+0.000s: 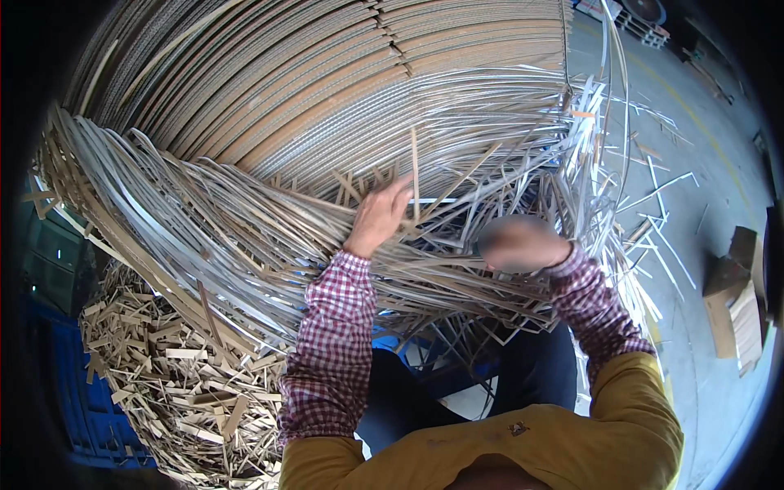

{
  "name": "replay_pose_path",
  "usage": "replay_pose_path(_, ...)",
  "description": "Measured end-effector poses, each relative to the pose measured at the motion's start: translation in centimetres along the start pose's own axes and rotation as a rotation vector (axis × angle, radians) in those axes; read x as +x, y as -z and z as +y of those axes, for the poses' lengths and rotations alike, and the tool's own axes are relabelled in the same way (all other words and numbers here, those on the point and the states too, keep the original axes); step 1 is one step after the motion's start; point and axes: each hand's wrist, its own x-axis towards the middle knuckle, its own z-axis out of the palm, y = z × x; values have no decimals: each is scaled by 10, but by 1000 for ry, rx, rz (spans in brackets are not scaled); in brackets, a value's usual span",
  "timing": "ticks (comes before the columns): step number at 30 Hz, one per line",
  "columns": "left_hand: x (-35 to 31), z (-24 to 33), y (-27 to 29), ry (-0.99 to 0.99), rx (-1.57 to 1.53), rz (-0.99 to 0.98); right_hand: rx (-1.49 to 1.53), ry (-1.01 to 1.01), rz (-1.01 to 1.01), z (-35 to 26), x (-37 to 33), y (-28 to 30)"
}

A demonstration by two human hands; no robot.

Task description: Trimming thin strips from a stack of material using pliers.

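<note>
My left hand (382, 214) lies at the front edge of the stacked cardboard sheets (327, 98), over long thin cardboard strips (237, 216). Its fingers stretch out toward a narrow upright strip (415, 167), with no thing visible in its grasp. My right hand (523, 243) is farther right, among a loose tangle of grey and brown strips (563, 188). A blurred patch covers its fingers, so I cannot see what they hold. Both forearms wear checked sleeves.
A heap of short cardboard offcuts (196, 388) lies at lower left, beside a blue plastic pallet (90, 400). Stray strips (661, 229) litter the grey floor on the right, near a torn cardboard box (735, 298). My legs (535, 367) are beneath the hanging strips.
</note>
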Motion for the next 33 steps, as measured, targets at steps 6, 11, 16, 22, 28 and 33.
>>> replay_pose_path(6,1,-20,-7,135,167,-93,-183,-125,532,-47,77,72)
replay_pose_path(11,-6,-21,1,59,157,-11,173,-61,571,-57,123,65)
replay_pose_path(16,-3,19,8,-189,255,271,-8,133,759,-32,130,39)
replay_pose_path(22,-6,28,11,-421,286,182,101,114,501,84,33,-112)
replay_pose_path(28,-25,-69,-6,-8,432,-217,46,192,380,4,33,7)
replay_pose_path(33,-18,-63,-11,4,362,-146,-21,-82,496,-41,95,79)
